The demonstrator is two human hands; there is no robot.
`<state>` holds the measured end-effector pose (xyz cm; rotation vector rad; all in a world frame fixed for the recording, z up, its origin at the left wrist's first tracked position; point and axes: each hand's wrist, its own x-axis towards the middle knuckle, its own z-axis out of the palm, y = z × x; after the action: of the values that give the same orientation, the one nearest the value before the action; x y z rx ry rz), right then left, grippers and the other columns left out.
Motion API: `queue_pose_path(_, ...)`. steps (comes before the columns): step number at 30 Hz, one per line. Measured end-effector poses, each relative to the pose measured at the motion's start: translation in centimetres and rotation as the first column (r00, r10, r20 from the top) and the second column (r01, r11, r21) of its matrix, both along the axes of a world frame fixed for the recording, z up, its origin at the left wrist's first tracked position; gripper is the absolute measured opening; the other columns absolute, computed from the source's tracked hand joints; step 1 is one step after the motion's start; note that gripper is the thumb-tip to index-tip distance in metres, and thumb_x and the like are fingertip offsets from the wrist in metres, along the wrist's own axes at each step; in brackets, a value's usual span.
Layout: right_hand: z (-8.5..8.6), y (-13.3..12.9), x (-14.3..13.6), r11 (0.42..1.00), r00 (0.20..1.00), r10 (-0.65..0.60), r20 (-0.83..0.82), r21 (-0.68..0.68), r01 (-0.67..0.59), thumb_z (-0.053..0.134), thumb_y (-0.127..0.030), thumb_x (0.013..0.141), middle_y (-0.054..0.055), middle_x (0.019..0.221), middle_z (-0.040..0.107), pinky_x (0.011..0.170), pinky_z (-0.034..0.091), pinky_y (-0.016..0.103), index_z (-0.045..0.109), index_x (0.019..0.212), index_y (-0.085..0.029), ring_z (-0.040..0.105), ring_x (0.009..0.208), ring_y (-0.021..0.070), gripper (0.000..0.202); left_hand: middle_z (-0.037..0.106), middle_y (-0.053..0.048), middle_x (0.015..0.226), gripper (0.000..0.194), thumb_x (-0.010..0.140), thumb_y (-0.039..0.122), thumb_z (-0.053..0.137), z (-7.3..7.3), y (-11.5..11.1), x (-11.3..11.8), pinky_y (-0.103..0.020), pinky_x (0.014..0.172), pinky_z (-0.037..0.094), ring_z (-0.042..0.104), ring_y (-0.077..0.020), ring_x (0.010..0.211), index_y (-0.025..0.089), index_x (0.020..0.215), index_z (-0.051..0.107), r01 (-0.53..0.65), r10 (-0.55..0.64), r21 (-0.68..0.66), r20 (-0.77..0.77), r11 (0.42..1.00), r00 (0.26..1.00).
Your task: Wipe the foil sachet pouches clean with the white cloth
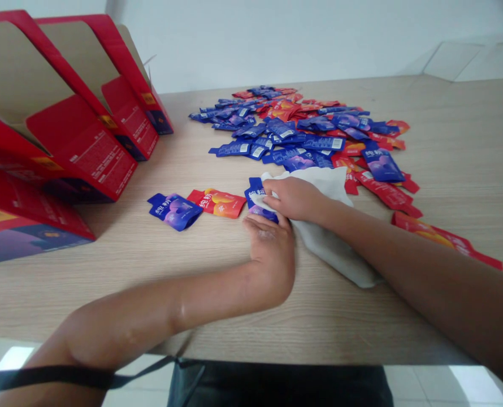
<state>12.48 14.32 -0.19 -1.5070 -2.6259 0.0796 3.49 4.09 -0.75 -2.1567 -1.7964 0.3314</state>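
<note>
A blue sachet (256, 199) with a purple picture lies flat on the table, partly covered by my hands. My left hand (270, 240) holds its near edge down, fingers against the sachet. In my right hand (291, 198) is a bunched white cloth (330, 243), with one fold pressed on the sachet's face. The rest of the cloth spreads under my right wrist. To the left lie a red-orange sachet (221, 203) and another blue sachet (175, 211), end to end in a row.
A loose pile of red and blue sachets (283, 130) spreads beyond my hands. One red sachet (446, 238) lies beside my right forearm. Several open red cartons (90, 147) stand at the left. A clear plastic piece (452, 61) is by the back wall.
</note>
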Motion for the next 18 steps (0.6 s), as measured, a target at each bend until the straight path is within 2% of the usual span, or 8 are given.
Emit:
queue_pose_path(3,-0.2,0.7,0.6,0.998,0.997,-0.065,0.030,0.012,0.065,0.044,-0.039,0.092,0.009,0.091,0.071,0.056,0.025,0.028,0.062,0.100,-0.020,0.062,0.078,0.0211,0.027,0.066,-0.032,0.116,0.054,0.090,-0.001,0.027,-0.2,0.0,-0.1,-0.044,0.080,0.053,0.069,-0.0319,0.102,0.008,0.142,0.042,0.017,-0.017,-0.005,-0.035,1.000,0.999)
queue_pose_path(7,0.3,0.9,1.0,0.993,0.994,-0.104,0.021,0.053,0.103,0.044,-0.039,0.092,0.010,0.092,0.071,0.056,0.025,0.029,0.062,0.099,-0.019,0.063,0.079,0.0217,0.027,0.067,-0.031,0.116,0.055,0.089,-0.001,0.030,-0.4,0.0,-0.2,-0.042,0.077,0.053,0.070,-0.0310,0.100,0.009,0.143,0.041,0.041,-0.042,-0.007,-0.068,0.999,0.997)
queue_pose_path(11,1.1,-0.2,0.3,0.996,0.996,0.009,-0.088,0.087,-0.001,0.044,-0.040,0.093,0.007,0.091,0.071,0.061,0.027,0.028,0.061,0.101,-0.020,0.061,0.080,0.0200,0.027,0.067,-0.033,0.112,0.053,0.089,-0.002,0.028,-0.2,-0.1,-0.2,-0.043,0.076,0.053,0.069,-0.0326,0.100,0.004,0.139,0.045,0.040,-0.040,-0.003,0.021,0.999,0.999)
queue_pose_path(14,1.0,-0.8,-0.3,0.994,0.992,0.111,-0.064,-0.006,-0.111,0.047,-0.040,0.092,0.006,0.088,0.070,0.061,0.027,0.028,0.063,0.097,-0.021,0.059,0.078,0.0189,0.025,0.063,-0.038,0.115,0.046,0.090,-0.001,0.028,0.0,-0.1,-0.1,-0.046,0.081,0.051,0.067,-0.0350,0.104,-0.006,0.128,0.053,0.020,-0.020,0.001,0.073,1.000,0.997)
queue_pose_path(16,0.8,-0.7,-0.5,0.992,0.993,0.115,-0.038,-0.047,-0.117,0.049,-0.038,0.090,0.006,0.086,0.070,0.060,0.026,0.028,0.063,0.094,-0.020,0.059,0.078,0.0187,0.023,0.062,-0.038,0.116,0.046,0.089,-0.002,0.028,0.1,-0.1,0.0,-0.048,0.084,0.050,0.067,-0.0355,0.105,-0.007,0.126,0.055,0.018,-0.018,0.002,0.087,1.000,0.996)
queue_pose_path(18,0.6,-0.4,-0.4,0.995,0.996,0.088,-0.023,-0.052,-0.089,0.048,-0.037,0.090,0.006,0.087,0.070,0.060,0.026,0.028,0.063,0.093,-0.020,0.059,0.078,0.0186,0.023,0.064,-0.036,0.115,0.048,0.088,-0.003,0.028,0.1,-0.1,0.0,-0.048,0.082,0.050,0.067,-0.0342,0.103,-0.003,0.131,0.052,0.013,-0.013,0.000,0.100,1.000,0.995)
